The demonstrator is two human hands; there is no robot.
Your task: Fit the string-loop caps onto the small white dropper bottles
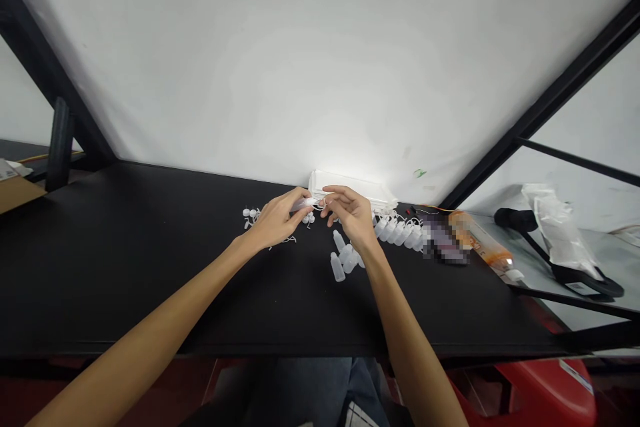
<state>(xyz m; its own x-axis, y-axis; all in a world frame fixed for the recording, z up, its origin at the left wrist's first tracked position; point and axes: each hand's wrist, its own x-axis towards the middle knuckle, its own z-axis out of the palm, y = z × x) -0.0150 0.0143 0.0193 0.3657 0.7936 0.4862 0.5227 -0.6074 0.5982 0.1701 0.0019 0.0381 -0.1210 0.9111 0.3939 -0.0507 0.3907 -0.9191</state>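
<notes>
Here, both hands meet above the far part of the black tabletop (150,267). The left hand (273,220) pinches a small translucent bottle (303,203) between thumb and fingertips, its grip narrow and closed on the bottle. The right hand (350,213) has its fingers curled at the bottle's other end; whether that grip holds a cap or only touches the bottle cannot be told. Just below and right of the grip lies a cluster of bottles (343,257) on their sides; farther right, a row of bottles (400,232) extends sideways. Left of the grip lie scattered small white caps (250,215). Directly behind the grip stands a white tray (370,190). Well to the right lies an orange-labelled tube (483,245).
</notes>
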